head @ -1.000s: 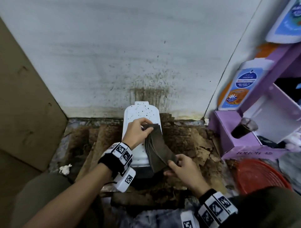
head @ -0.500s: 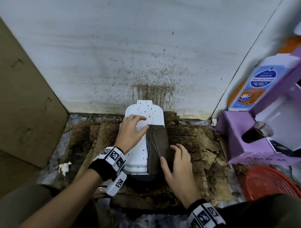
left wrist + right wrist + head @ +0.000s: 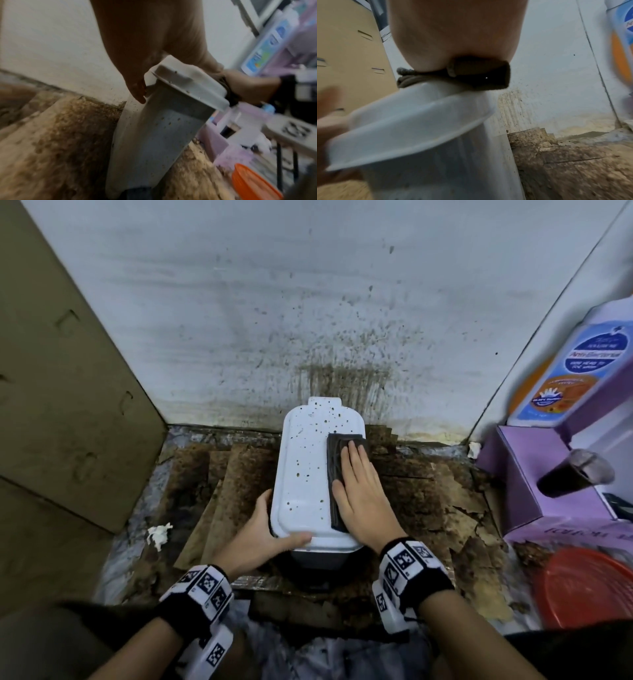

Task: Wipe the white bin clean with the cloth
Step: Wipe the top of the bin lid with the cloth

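A white bin (image 3: 305,470) with a brown-speckled lid stands upright against the wall. A folded dark brown cloth (image 3: 337,494) lies along the right side of the lid. My right hand (image 3: 352,460) lies flat on the cloth with straight fingers, pressing it down. My left hand (image 3: 274,525) grips the lid's near left corner, thumb on top and fingers down the side. In the left wrist view, the fingers (image 3: 137,89) touch the bin (image 3: 154,142) just under the lid's rim. In the right wrist view, the cloth (image 3: 488,78) sits squeezed between my palm and the lid (image 3: 411,121).
The bin stands on dirty, peeling cardboard (image 3: 428,501) below a brown-spattered wall (image 3: 342,378). A cardboard box (image 3: 68,371) closes the left side. At the right are a purple box (image 3: 534,474), a blue and orange bottle (image 3: 565,378) and a red basket (image 3: 589,587). A white scrap (image 3: 158,535) lies on the left.
My right hand went from pinching the hanging cloth to pressing it flat and slid it toward the lid's far right. My left hand moved from the lid's top to its near left corner.
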`<state>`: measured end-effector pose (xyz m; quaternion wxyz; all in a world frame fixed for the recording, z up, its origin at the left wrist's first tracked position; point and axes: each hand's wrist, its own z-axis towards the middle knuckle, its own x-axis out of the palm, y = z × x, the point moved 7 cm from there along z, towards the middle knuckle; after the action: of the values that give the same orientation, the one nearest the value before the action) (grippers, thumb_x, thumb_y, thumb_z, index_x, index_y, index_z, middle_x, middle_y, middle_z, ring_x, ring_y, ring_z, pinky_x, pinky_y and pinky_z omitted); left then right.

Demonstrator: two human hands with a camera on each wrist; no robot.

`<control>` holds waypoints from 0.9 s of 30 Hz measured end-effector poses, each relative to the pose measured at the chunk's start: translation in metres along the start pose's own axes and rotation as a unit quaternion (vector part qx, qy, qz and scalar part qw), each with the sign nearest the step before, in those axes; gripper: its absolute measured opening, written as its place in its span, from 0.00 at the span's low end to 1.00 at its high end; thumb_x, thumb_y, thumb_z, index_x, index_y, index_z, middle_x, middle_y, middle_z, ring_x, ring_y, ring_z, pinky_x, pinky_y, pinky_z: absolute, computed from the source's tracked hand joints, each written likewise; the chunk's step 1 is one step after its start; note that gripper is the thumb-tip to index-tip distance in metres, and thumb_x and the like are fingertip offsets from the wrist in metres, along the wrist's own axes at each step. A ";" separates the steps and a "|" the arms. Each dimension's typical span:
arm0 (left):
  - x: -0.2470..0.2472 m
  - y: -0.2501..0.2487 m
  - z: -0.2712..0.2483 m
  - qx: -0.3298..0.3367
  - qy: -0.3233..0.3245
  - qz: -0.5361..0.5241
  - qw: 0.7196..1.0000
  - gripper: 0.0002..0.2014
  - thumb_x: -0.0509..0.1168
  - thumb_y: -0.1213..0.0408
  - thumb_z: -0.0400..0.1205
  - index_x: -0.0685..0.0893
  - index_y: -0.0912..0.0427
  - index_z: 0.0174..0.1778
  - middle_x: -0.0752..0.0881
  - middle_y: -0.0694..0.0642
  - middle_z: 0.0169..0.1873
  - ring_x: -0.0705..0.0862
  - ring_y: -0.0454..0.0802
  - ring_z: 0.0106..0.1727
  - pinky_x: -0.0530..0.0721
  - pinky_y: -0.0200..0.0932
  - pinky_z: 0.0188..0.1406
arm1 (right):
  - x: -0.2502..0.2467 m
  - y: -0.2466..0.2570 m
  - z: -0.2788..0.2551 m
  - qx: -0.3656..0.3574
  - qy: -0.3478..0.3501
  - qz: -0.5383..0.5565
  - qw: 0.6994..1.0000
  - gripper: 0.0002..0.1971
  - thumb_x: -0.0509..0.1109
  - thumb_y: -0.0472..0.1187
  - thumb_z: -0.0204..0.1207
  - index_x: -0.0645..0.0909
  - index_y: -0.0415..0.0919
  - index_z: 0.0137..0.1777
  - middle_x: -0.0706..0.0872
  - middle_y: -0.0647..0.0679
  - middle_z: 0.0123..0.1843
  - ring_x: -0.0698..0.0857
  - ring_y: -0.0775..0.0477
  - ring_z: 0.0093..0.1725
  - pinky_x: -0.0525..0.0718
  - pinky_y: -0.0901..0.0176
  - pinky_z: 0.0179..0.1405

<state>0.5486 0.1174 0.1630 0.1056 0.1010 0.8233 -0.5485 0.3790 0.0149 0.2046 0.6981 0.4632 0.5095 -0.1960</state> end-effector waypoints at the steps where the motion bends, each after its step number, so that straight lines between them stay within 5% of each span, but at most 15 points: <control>1: 0.005 0.002 0.001 0.024 0.020 -0.002 1.000 0.64 0.85 0.43 0.66 0.45 0.40 0.87 0.69 0.37 0.82 0.73 0.33 0.77 0.78 0.35 0.69 | 0.000 -0.003 0.006 0.000 0.009 0.002 1.000 0.32 0.45 0.50 0.92 0.41 0.39 0.90 0.37 0.48 0.91 0.33 0.53 0.88 0.41 0.49 0.89; 4: 0.011 0.006 0.001 0.061 0.026 0.017 0.998 0.69 0.89 0.44 0.61 0.42 0.37 0.87 0.65 0.33 0.83 0.65 0.30 0.82 0.72 0.45 0.81 | 0.002 -0.006 0.008 0.011 0.018 0.017 1.000 0.31 0.47 0.49 0.92 0.40 0.40 0.90 0.37 0.49 0.91 0.32 0.53 0.88 0.42 0.48 0.89; 8: 0.004 0.008 0.001 0.074 -0.022 0.042 0.996 0.69 0.88 0.39 0.58 0.45 0.34 0.85 0.70 0.34 0.79 0.70 0.36 0.81 0.75 0.52 0.80 | 0.003 0.000 -0.013 0.012 -0.018 0.043 0.999 0.31 0.44 0.50 0.91 0.43 0.40 0.90 0.38 0.51 0.91 0.34 0.55 0.88 0.42 0.52 0.89; 11: 0.003 0.005 0.000 0.090 -0.030 0.035 0.995 0.73 0.89 0.40 0.58 0.38 0.28 0.85 0.69 0.35 0.82 0.68 0.37 0.83 0.73 0.50 0.80 | 0.006 0.009 -0.040 0.016 -0.060 0.052 0.997 0.31 0.45 0.50 0.89 0.44 0.41 0.90 0.41 0.53 0.91 0.36 0.56 0.89 0.43 0.56 0.89; 15: 0.006 -0.009 -0.001 0.148 -0.020 0.007 0.989 0.67 0.89 0.50 0.63 0.45 0.29 0.86 0.65 0.31 0.84 0.65 0.33 0.85 0.72 0.43 0.79 | 0.013 0.018 -0.062 0.024 -0.072 0.039 0.996 0.31 0.42 0.52 0.91 0.42 0.42 0.90 0.41 0.51 0.92 0.36 0.55 0.89 0.42 0.57 0.88; 18: 0.008 -0.011 0.002 0.164 -0.018 0.001 0.986 0.67 0.89 0.50 0.64 0.45 0.32 0.87 0.61 0.33 0.86 0.62 0.34 0.86 0.69 0.45 0.82 | 0.011 0.017 -0.055 0.017 -0.059 0.006 0.998 0.30 0.40 0.51 0.90 0.38 0.42 0.88 0.39 0.48 0.91 0.34 0.53 0.89 0.41 0.56 0.88; 22: 0.007 -0.001 0.008 0.154 -0.024 0.026 0.987 0.72 0.89 0.42 0.60 0.41 0.34 0.88 0.54 0.35 0.88 0.57 0.38 0.89 0.66 0.59 0.86 | 0.004 0.009 -0.025 0.010 -0.023 -0.037 0.999 0.32 0.40 0.51 0.89 0.40 0.37 0.88 0.40 0.44 0.91 0.35 0.49 0.89 0.39 0.57 0.87; 27: 0.007 -0.003 0.010 0.155 -0.039 0.023 0.987 0.71 0.90 0.43 0.60 0.43 0.34 0.89 0.57 0.36 0.87 0.61 0.39 0.88 0.70 0.62 0.84 | 0.002 -0.005 0.011 0.022 0.016 -0.006 1.000 0.32 0.43 0.50 0.92 0.40 0.36 0.89 0.37 0.44 0.91 0.33 0.49 0.88 0.42 0.50 0.89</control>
<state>0.5415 0.1075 0.1602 0.1336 0.1137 0.7210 -0.6704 0.3816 0.0038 0.2008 0.6781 0.4786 0.5190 -0.2041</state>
